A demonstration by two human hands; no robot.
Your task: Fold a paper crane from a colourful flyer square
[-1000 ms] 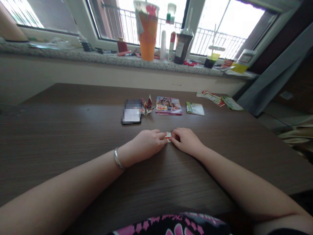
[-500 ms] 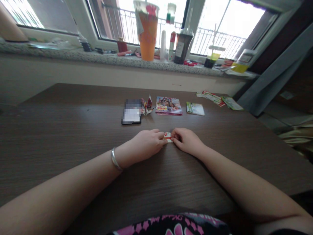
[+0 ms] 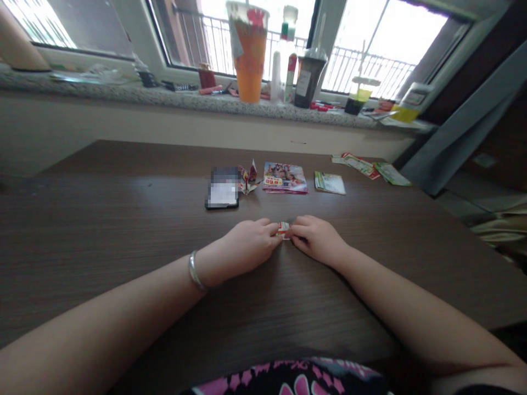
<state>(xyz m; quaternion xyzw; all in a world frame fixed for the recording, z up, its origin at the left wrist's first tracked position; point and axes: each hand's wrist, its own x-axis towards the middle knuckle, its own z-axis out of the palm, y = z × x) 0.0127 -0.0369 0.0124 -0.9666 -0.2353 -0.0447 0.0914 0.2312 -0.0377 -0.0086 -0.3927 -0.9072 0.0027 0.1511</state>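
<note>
A small folded piece of red-and-white printed paper lies on the dark wooden table, pinched between both hands. My left hand, with a silver bangle on its wrist, has its fingers curled and pressed on the paper's left side. My right hand is closed on the paper's right side. Most of the paper is hidden under the fingertips.
Beyond the hands lie a phone, a folded paper crane, a colourful leaflet, a green card and more leaflets. The windowsill carries an orange cup, bottles and a dark drink cup.
The two hands have drawn slightly closer together over the folded paper, so less of it shows. Nothing else on the table has moved.
</note>
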